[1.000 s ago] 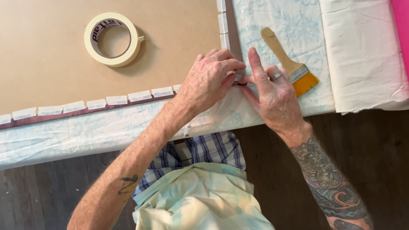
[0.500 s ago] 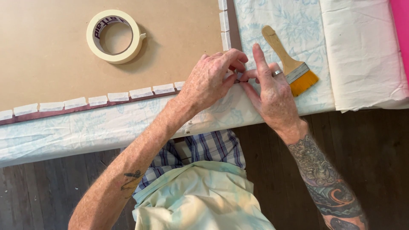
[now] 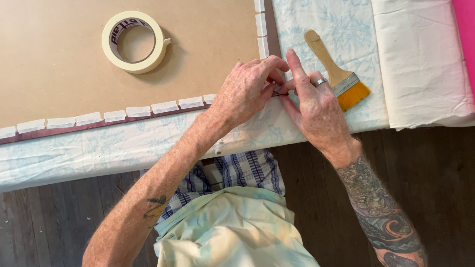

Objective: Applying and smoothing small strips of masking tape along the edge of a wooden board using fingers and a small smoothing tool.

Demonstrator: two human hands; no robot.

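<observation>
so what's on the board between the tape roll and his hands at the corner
In the head view, only bare brown board lies between the masking tape roll and the left hand. The row of small tape pieces runs along the board's near edge, below that stretch.

Bright, even, soft light fills the sharp head view, leaving only faint shadows under the left hand (image 3: pixel 246 94), the right hand (image 3: pixel 316 106) and the tape roll (image 3: pixel 132 41), with no glare and little edge distortion.

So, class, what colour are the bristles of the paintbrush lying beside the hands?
Orange-yellow bristles, on the paintbrush with a wooden handle, in the head view.
</observation>
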